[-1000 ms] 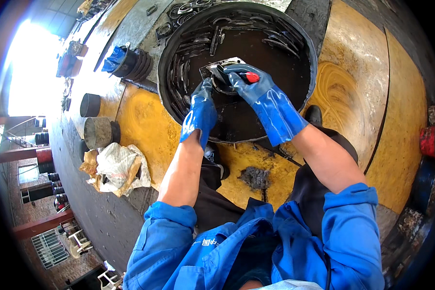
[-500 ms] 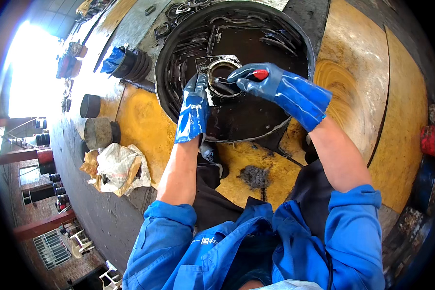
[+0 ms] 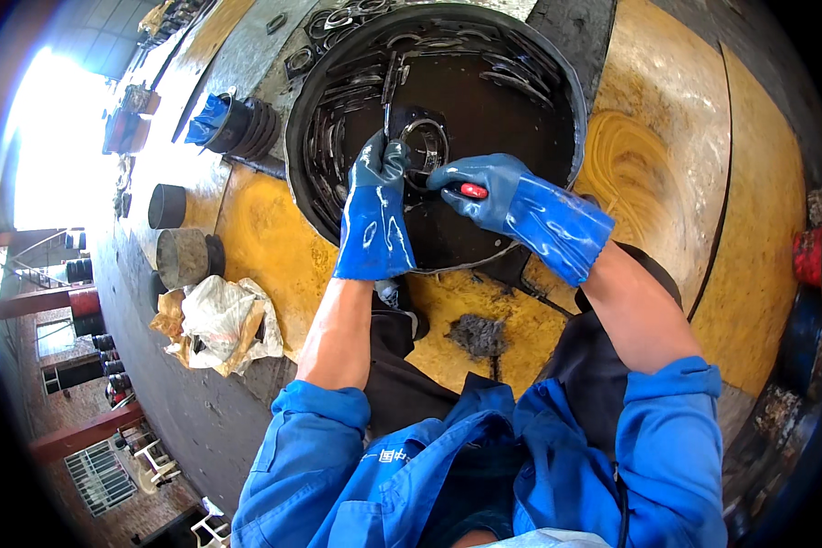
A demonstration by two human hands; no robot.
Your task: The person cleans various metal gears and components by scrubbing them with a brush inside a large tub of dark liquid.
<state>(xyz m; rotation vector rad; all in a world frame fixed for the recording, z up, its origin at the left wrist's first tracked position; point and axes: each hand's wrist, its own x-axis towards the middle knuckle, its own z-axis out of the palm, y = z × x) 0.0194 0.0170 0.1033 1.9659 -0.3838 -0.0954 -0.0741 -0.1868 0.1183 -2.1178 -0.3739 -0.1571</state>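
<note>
My left hand [image 3: 377, 178], in a wet blue rubber glove, closes on the edge of a dark metal flange with a round collar [image 3: 444, 135]. The flange is tilted nearly edge-on over a large round tub [image 3: 575, 137] of dark liquid. In my right hand [image 3: 495, 187], gloved the same way, is a tool with a red handle [image 3: 473, 190]; its working end is hidden behind the fingers and flange. The right fingertips are close beside the collar's lower edge. Many similar dark metal plates [image 3: 525, 73] stand along the tub's inner wall.
Metal rings [image 3: 338, 18] lie beyond the tub. A dark bucket [image 3: 233, 123] with blue cloth and several round cans [image 3: 167, 206] stand left. Nearer lies a white plastic sack [image 3: 228, 320]. A grey clump [image 3: 478, 336] sits on the yellow floor sheet [image 3: 429, 356] between my legs.
The flange has turned from facing me to nearly edge-on in my left hand. My right hand has moved down and slightly right, with the red-handled tool still in it.
</note>
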